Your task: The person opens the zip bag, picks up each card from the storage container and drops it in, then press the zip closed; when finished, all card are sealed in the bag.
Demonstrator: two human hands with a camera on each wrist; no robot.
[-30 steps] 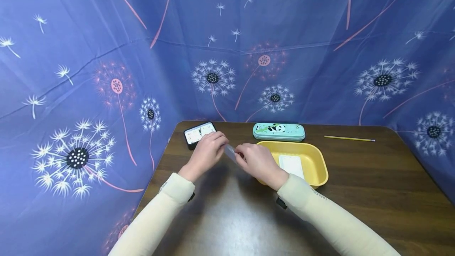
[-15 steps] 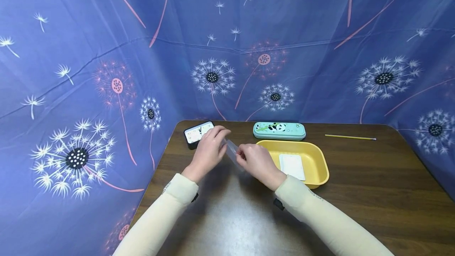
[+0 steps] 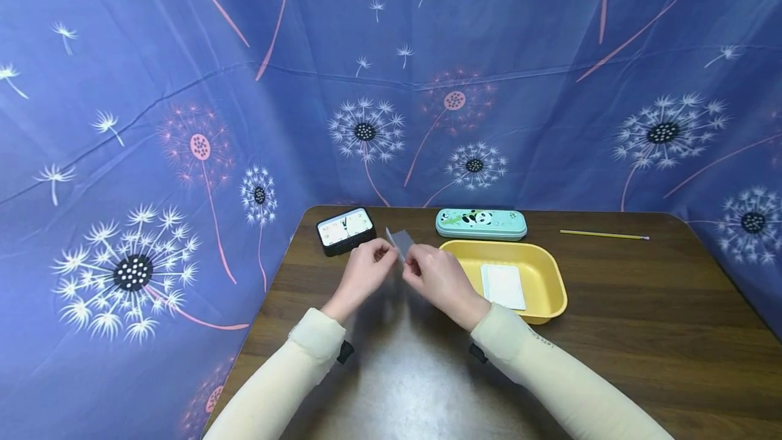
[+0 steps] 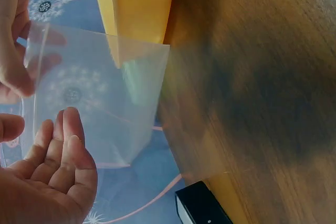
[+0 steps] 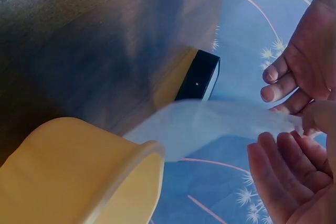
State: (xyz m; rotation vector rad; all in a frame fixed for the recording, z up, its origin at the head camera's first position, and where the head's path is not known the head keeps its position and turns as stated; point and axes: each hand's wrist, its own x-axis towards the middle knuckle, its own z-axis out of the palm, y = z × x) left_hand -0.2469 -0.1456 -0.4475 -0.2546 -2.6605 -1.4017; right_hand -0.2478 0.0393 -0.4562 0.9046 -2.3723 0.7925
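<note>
A clear plastic bag (image 3: 403, 242) is held up between my hands, left of the yellow basin. A seam line runs along its near edge in the left wrist view. My right hand (image 3: 444, 281) pinches the bag's near edge between thumb and fingers. At the left side of that edge is my left hand (image 3: 364, 271). In the left wrist view, its thumb (image 4: 11, 127) stands apart from the loosely bent fingers (image 4: 55, 158), which overlap the bag. The bag's far end spreads out beyond the hands in the right wrist view.
The yellow basin (image 3: 546, 284) stands right of my right hand, with a white flat rectangular thing (image 3: 504, 287) inside. Behind are a black-framed clock (image 3: 345, 229) and a mint panda pencil case (image 3: 480, 224). A yellow pencil (image 3: 603, 234) lies at the back right. A blue dandelion curtain surrounds the table.
My left hand has come down and nearer to me, uncovering the clock. The bag has turned and now spreads wider away from me. The right hand keeps its grip with little movement.
</note>
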